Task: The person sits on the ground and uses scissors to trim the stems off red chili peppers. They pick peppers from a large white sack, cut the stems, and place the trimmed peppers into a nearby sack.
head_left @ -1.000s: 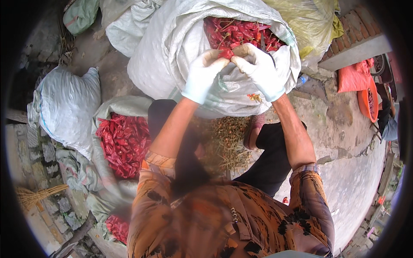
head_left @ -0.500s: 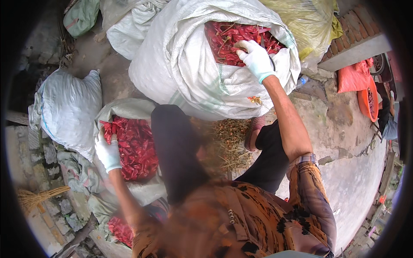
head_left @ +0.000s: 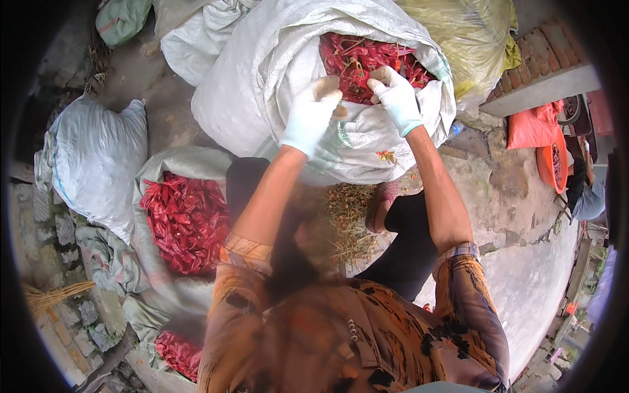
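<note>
My left hand [head_left: 309, 111], in a white glove with stained fingers, is curled at the front lip of the large white sack [head_left: 229, 98]. My right hand [head_left: 396, 105], also gloved, has bent fingers against the dried red peppers [head_left: 341, 52] in that sack's opening. The two hands are a short way apart; what either holds cannot be told from the red peppers behind. A dark tool [head_left: 401, 64], partly hidden, stands among the peppers. An open sack of red peppers [head_left: 183, 223] rests beside my left leg.
A tied white sack [head_left: 98, 164] lies left, yellowish bags [head_left: 458, 39] behind. At right are a low brick ledge [head_left: 537, 85], a red bag [head_left: 524, 124], an orange basin [head_left: 550, 164] and a partly seen person [head_left: 586, 190]. Stem litter [head_left: 347, 223] lies between my feet.
My left hand went down into the lower-left pepper sack half a second ago and is now back up at the large sack. My right hand stayed at the large sack's opening.
</note>
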### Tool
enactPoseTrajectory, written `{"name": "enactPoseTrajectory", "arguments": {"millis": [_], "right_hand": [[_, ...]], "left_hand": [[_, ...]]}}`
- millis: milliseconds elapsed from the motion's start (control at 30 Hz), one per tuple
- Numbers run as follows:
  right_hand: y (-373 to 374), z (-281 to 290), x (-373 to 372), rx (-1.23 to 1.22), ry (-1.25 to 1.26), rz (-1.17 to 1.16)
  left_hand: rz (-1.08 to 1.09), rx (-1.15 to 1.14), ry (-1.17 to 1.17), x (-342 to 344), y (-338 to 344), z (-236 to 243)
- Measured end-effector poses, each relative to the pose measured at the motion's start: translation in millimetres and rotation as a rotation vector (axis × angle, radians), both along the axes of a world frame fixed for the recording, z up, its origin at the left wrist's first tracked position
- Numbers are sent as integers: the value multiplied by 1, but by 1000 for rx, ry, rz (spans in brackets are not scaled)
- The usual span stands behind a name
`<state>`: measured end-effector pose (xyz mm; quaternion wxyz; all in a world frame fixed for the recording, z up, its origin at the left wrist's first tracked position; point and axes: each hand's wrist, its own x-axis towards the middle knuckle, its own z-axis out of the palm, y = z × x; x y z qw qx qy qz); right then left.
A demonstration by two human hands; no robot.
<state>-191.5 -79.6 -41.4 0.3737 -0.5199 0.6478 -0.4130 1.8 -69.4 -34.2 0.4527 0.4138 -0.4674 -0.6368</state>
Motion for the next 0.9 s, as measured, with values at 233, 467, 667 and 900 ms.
{"name": "enactPoseTrajectory", "arguments": {"millis": [233,467,667,900], "right_hand": [[29,16,-8,69,-236,236],[38,34,2,-89,-239,244],[49,41,12,-153,-248,128],[46,29,7,44,-920,174]], "left_hand": [[-141,-31,44,-28,-1,-6],[-143,-48,104,-31,9,-9],[-213,-24,85,-28,10,-6],[-369,182,245,-21,11,-11]]}}
